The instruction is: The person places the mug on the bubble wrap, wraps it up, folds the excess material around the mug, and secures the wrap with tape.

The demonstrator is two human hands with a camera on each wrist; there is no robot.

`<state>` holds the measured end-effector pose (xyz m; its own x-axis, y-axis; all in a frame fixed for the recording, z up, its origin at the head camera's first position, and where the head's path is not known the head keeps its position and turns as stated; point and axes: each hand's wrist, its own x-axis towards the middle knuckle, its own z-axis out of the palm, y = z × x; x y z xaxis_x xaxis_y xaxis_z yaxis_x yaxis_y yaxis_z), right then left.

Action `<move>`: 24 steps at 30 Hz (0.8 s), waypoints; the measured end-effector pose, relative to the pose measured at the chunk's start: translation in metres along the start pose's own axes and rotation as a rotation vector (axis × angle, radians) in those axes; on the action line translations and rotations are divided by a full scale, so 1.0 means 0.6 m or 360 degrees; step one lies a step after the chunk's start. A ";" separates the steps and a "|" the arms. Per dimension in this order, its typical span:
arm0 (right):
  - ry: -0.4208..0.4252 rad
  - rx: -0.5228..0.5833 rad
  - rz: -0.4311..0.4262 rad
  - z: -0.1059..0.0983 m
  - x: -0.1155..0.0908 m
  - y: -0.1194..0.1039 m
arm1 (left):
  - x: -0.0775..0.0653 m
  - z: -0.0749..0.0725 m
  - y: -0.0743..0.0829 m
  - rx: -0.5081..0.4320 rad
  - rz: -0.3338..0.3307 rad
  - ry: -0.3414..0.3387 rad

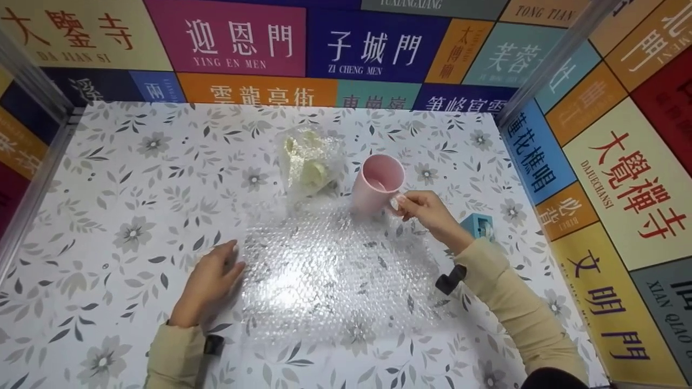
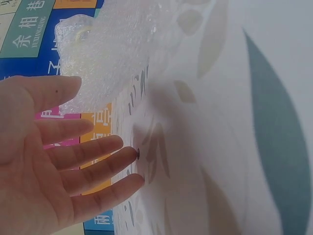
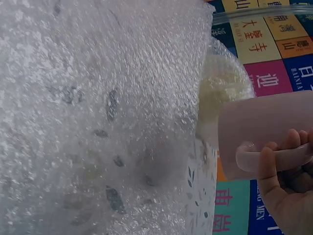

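A pink mug (image 1: 373,197) stands at the far edge of a flat sheet of bubble wrap (image 1: 324,270); whether its base touches the sheet I cannot tell. My right hand (image 1: 432,216) grips the mug by its handle, fingers curled round it in the right wrist view, where the mug (image 3: 264,127) shows from the side. My left hand (image 1: 211,278) is beside the sheet's left edge. In the left wrist view the left hand (image 2: 73,171) has its fingers extended and spread, holding nothing.
Behind the sheet lies a bubble-wrapped bundle (image 1: 311,162) with pale yellow contents. A small blue box (image 1: 477,224) is partly hidden behind the right forearm. Colourful panels with Chinese lettering (image 1: 243,40) border the flower-patterned table (image 1: 135,189) at the back and sides.
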<state>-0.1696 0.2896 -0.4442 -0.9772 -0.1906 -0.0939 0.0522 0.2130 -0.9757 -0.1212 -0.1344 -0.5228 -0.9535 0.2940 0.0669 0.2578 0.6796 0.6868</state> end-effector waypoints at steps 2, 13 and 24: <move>-0.0081 -0.0027 -0.0012 0.008 -0.013 0.004 | 0.000 0.000 0.000 0.0006 -0.0017 -0.0013; -0.0339 -0.0147 0.0038 0.052 -0.055 0.027 | -0.001 -0.004 0.003 0.0006 -0.0068 -0.0065; -0.0431 -0.0274 0.0018 0.075 -0.069 0.042 | -0.004 -0.001 0.001 -0.0006 -0.0054 -0.0050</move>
<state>-0.1187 0.2596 -0.4738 -0.8851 -0.4307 -0.1764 0.0046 0.3709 -0.9287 -0.1190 -0.1352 -0.5220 -0.9563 0.2916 0.0207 0.2245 0.6871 0.6910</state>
